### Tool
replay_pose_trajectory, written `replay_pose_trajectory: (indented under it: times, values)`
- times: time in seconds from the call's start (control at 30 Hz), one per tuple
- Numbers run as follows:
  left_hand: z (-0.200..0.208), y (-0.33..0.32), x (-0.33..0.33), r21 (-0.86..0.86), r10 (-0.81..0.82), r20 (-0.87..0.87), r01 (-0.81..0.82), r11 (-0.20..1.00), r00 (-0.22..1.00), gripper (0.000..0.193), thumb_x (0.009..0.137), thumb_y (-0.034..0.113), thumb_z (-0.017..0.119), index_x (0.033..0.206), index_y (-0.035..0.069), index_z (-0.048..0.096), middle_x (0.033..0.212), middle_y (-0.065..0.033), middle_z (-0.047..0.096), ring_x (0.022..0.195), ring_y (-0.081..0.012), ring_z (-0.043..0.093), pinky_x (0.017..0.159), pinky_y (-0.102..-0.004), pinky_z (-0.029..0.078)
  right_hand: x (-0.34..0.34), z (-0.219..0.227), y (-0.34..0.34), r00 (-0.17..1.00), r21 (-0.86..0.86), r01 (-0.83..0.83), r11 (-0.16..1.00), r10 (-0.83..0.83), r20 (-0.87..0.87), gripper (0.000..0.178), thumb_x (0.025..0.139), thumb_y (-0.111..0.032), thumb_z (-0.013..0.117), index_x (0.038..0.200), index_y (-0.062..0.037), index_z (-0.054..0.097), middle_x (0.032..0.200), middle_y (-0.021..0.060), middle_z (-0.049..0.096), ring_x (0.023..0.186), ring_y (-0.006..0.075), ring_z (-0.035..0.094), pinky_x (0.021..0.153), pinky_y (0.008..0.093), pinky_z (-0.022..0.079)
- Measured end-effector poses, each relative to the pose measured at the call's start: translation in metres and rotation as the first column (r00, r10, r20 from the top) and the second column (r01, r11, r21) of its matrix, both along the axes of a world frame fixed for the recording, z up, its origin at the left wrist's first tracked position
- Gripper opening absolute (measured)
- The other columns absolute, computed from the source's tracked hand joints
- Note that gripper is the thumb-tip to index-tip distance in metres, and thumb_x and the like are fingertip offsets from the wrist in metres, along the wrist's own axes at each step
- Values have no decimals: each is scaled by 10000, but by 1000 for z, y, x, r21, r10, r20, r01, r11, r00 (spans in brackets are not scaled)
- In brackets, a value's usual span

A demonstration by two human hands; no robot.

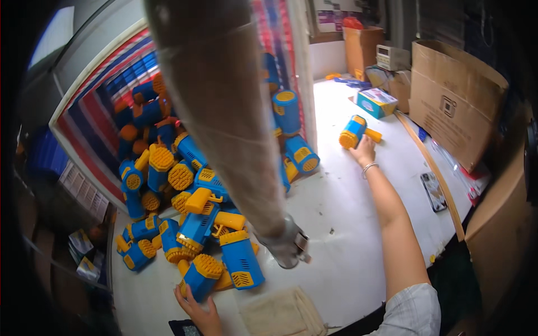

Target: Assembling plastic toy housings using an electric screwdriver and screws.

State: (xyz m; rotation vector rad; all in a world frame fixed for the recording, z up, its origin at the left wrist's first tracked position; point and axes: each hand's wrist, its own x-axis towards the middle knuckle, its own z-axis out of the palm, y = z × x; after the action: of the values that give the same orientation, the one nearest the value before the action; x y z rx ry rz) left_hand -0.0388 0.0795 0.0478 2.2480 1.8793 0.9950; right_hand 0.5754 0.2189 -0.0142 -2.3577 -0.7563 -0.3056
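Left of the cloth (283,313), the left hand (203,315), fingers spread, touches a blue-yellow unit (200,276); beyond the cloth, the right hand (365,152), curled, holds a second unit (354,130), best kept steady.

Head-worn fisheye, facing down, apparently close over tabletop (347,224)

Two blue-and-yellow toy guns (353,130) (199,277), well apart

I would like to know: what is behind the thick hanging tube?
Along both edges of the tube, blue-and-yellow toy guns and striped sheeting show; it partly hides some guns. Whatever lies directly behind it is covered, so further guns cannot be confirmed.
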Motion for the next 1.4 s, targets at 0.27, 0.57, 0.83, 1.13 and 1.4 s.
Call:
replay_pose_trajectory:
  times: [0.27,0.57,0.83,1.13,1.4]
  values:
    - [29,-65,-60,-20,56,-40,-56,998,998,568,759,65,591,1285,20,382,1331,-240,303,1220,-410,312,996,-437,293,24,0,11,970,-114,-113,987,85,-229,1002,522,-454,801,1245,7,282,1299,216,364,1183,325,402,985,366,353]
    - [19,-69,-55,-75,-14,-7,14,997,1000,579,713,51,627,1244,3,403,1308,-219,334,1208,-383,335,977,-413,312,-28,-15,-51,988,-394,-116,912,145,46,675,710,-177,642,1258,24,302,1047,232,547,953,375,547,829,413,447]
    - [28,-3,-29,-152,-316,25,316,937,949,696,697,134,684,1292,18,343,1336,-227,274,1261,-419,243,1034,-464,240,-195,2,-140,641,19,-767,642,763,87,503,788,-27,511,1275,-47,384,940,186,516,890,319,519,810,392,411]
    - [-13,151,-151,-49,45,-10,-46,998,999,731,721,145,687,1325,47,287,1350,-217,287,1277,-362,259,1040,-400,261,-277,-17,-107,423,49,-905,422,906,27,567,786,72,495,1316,-70,356,1386,139,293,1246,279,346,989,340,334]
    - [-30,242,-187,-65,222,-630,-335,940,744,848,603,163,770,1323,109,325,1330,-87,363,1271,-251,301,1037,-464,238,-192,-14,-145,604,649,-367,666,702,-378,434,886,-134,426,1303,-28,370,1222,125,486,1040,205,528,844,296,442]
